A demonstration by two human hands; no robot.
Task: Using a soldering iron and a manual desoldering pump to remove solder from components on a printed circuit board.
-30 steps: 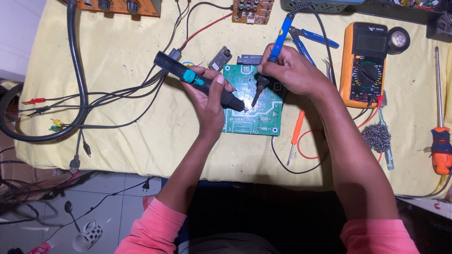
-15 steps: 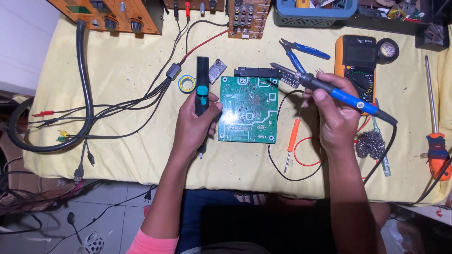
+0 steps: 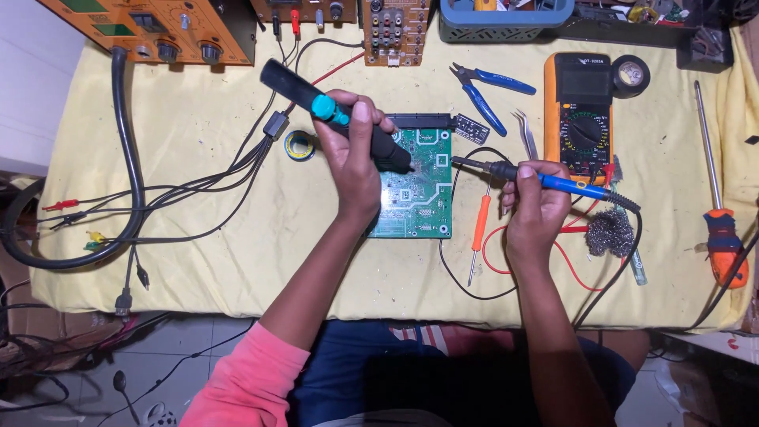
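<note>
Left hand [image 3: 356,170] now presses the black desoldering pump [image 3: 340,119] onto the green circuit board [image 3: 423,194] at centre frame. Right hand [image 3: 534,202] has swung the blue soldering iron [image 3: 545,178] in beside it, so desoldering resumes.

— Where is there room around the left hand [image 3: 356,162]?

— To its left lies bare yellow cloth [image 3: 198,103], crossed only by a bundle of black cables [image 3: 237,162] and a small roll of tape [image 3: 300,145] just beside the hand. Below it the cloth is open down to the table edge.

— And between the hands?

— Tight. The green circuit board [image 3: 423,186] fills the gap, with an orange screwdriver [image 3: 480,225] and red wire loops [image 3: 506,253] just beside the right hand [image 3: 538,209].

— Beyond the right hand?

— Crowded: the orange multimeter [image 3: 585,107] above it, steel wool [image 3: 610,232] at its right, blue pliers [image 3: 482,91] and tweezers [image 3: 526,134] above and to its left. Farther right, a long screwdriver [image 3: 715,198].
</note>
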